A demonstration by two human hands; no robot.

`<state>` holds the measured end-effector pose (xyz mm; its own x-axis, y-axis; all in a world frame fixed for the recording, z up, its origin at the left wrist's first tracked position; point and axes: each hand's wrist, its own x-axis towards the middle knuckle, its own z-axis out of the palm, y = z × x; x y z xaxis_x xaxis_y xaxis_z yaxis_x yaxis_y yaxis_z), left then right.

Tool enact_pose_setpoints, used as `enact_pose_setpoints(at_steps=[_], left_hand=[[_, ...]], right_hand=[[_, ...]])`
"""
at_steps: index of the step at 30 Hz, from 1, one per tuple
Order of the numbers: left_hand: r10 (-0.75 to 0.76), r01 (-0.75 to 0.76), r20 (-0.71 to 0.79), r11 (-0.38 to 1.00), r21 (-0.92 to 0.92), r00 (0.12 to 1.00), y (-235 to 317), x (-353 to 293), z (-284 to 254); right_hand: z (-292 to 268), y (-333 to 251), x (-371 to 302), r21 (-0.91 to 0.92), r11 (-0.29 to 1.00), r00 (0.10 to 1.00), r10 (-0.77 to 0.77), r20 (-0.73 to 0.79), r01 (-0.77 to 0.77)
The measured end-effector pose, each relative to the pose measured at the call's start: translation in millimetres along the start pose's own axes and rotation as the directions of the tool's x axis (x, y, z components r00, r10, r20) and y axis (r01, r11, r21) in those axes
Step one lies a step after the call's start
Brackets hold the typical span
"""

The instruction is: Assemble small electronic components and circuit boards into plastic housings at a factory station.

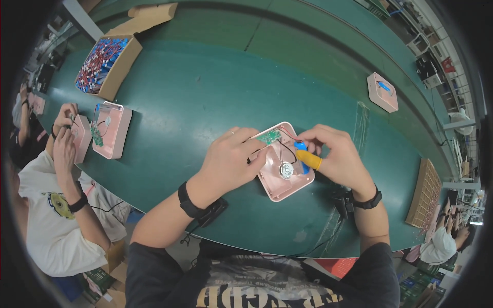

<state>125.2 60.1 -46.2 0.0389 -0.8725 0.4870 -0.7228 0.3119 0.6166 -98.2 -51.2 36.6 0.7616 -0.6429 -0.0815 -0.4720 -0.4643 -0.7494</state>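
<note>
A pink plastic housing (277, 191) lies open on the green table before me. Inside it are a green circuit board (270, 136), a round silver part (286, 170) on thin wires, and a blue battery (302, 154) along the right wall. My left hand (233, 156) pinches the board's left end at the housing's upper left edge. Over the right wall, my right hand (331, 154) has its fingers closed about the battery, its thumb in a yellow finger cot (309, 159). Red and black wires run between board and battery; the right fingertips partly hide them.
A cardboard box (119, 72) full of blue batteries stands far left. Nearby, another person's hands (64, 138) work beside a pink housing (119, 134). Another housing (389, 100) with a blue part lies far right. A divided cardboard tray (423, 192) sits at the right edge.
</note>
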Motion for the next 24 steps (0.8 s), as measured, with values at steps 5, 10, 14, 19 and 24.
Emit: enact_pose_setpoints(at_steps=[5, 10, 14, 19, 24], left_hand=[[0.006, -0.006, 0.009, 1.000, 0.009, 1.000, 0.8, -1.3, -0.3], [0.006, -0.006, 0.008, 1.000, 0.008, 1.000, 0.7, -1.2, 0.4], [0.008, -0.008, 0.007, 1.000, 0.011, 1.000, 1.9, -0.4, -1.0], [0.009, -0.010, 0.011, 1.000, 0.004, 1.000, 1.3, -0.7, -1.0], [-0.003, 0.002, 0.010, 1.000, 0.008, 1.000, 2.1, -0.9, -1.5]], right_hand=[[21.5, 9.0, -0.1, -0.084, 0.985, 0.982, -0.158, -0.106, 0.149], [32.0, 12.4, 1.0, -0.323, 0.913, 0.930, -0.319, -0.181, 0.250], [34.7, 10.7, -2.5, -0.364, 0.906, 0.939, -0.295, -0.176, 0.216], [40.0, 8.2, -6.9, -0.547, 0.805, 0.919, -0.364, -0.151, 0.229], [14.5, -10.9, -16.8, -0.635, 0.706, 0.894, -0.445, -0.055, 0.313]])
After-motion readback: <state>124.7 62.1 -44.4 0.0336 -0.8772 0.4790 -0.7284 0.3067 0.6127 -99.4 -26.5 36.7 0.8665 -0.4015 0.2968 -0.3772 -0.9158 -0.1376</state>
